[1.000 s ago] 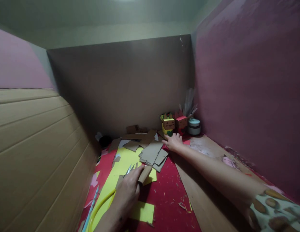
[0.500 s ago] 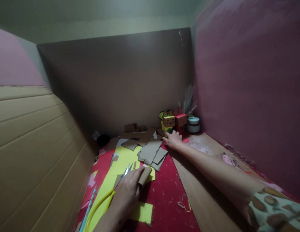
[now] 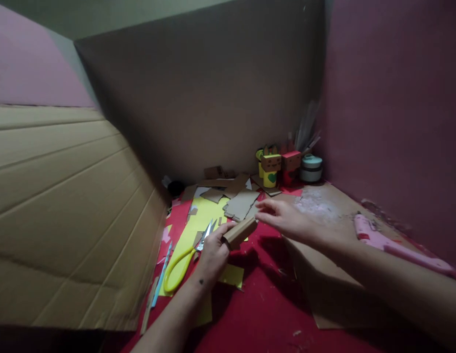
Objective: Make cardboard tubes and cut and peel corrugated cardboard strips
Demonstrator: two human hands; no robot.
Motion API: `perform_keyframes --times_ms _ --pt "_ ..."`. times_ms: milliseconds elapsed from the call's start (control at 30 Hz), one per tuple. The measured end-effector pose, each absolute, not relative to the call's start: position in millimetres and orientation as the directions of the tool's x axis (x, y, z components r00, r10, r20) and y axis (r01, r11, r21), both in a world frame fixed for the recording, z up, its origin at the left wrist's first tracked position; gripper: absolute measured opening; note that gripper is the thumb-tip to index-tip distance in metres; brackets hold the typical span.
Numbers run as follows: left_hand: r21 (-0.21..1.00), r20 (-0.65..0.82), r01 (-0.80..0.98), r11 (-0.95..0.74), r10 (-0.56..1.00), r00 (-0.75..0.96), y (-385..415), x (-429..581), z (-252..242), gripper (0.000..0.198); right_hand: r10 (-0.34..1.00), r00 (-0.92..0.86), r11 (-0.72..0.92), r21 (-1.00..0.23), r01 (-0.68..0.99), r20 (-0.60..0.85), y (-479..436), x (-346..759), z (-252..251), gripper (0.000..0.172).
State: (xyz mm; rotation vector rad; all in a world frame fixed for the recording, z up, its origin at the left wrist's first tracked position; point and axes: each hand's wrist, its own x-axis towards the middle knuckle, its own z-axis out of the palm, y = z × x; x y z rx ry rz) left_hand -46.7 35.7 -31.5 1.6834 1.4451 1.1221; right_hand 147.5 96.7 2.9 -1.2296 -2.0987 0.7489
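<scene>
My left hand [image 3: 213,250] is closed round a small cardboard block [image 3: 240,232], held just above the red sheet [image 3: 257,299]. My right hand [image 3: 286,218] hovers close to the block's right end, fingers loosely curled and apart, holding nothing that I can see. Yellow-handled scissors [image 3: 183,257] lie on the yellow paper [image 3: 198,220] just left of my left hand. A pile of cardboard scraps [image 3: 240,203] sits behind both hands.
A big corrugated cardboard panel [image 3: 66,211] stands at the left and a grey board [image 3: 198,98] at the back. Small box figures [image 3: 271,164] and a round lidded tin [image 3: 310,169] stand in the far corner. A pink tool [image 3: 389,245] lies on the brown board [image 3: 323,211] at right.
My right hand has pulled back from the box figures toward the cardboard block. My left hand has lifted the block slightly. The view has tilted down and shifted.
</scene>
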Motion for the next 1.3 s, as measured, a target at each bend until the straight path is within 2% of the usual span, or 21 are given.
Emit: perform_keyframes --times_ms 67,133,233,300,367,500,833,1033,1167,1300 --pt "0.944 0.099 0.311 -0.112 0.993 0.059 31 -40 -29 0.029 0.865 -0.455 0.394 -0.847 0.357 0.211 73 151 -5 0.026" --pt "0.968 0.049 0.241 -0.072 0.994 0.098 27 -34 -31 0.027 0.873 -0.451 0.324 -0.912 0.253 0.185 58 154 -14 0.021" --pt "0.932 0.132 0.321 -0.17 0.982 0.138 24 -29 -37 0.028 0.917 -0.399 0.087 -0.986 0.142 0.023 48 158 -23 0.024" --pt "0.844 0.25 0.443 -0.303 0.952 0.173 21 -27 -41 0.03 0.903 -0.421 -0.09 -0.996 -0.002 -0.081 45 160 -25 0.025" --pt "0.769 0.326 0.507 -0.389 0.921 0.213 19 -25 -42 0.031 0.871 -0.48 -0.195 -0.972 -0.13 -0.11 43 161 -26 0.022" --pt "0.746 0.366 0.508 -0.431 0.902 0.228 14 -22 -40 0.031 0.845 -0.532 -0.232 -0.933 -0.275 -0.054 40 159 -32 0.014" --pt "0.863 0.271 0.394 -0.317 0.948 0.169 16 -15 -39 0.032 0.809 -0.576 -0.329 -0.902 -0.28 -0.116 47 171 -47 0.021" --pt "0.952 0.128 0.269 -0.146 0.988 0.082 19 -12 -35 0.03 0.809 -0.586 -0.277 -0.904 -0.325 -0.037 50 172 -48 0.015" --pt "0.993 -0.009 0.117 0.0 0.997 0.08 20 -11 -32 0.031 0.833 -0.551 -0.232 -0.937 -0.261 -0.052 50 172 -48 0.016" --pt "0.996 -0.029 0.086 0.023 0.997 0.065 21 -11 -33 0.03 0.851 -0.524 -0.198 -0.943 -0.269 -0.029 51 172 -49 0.014"
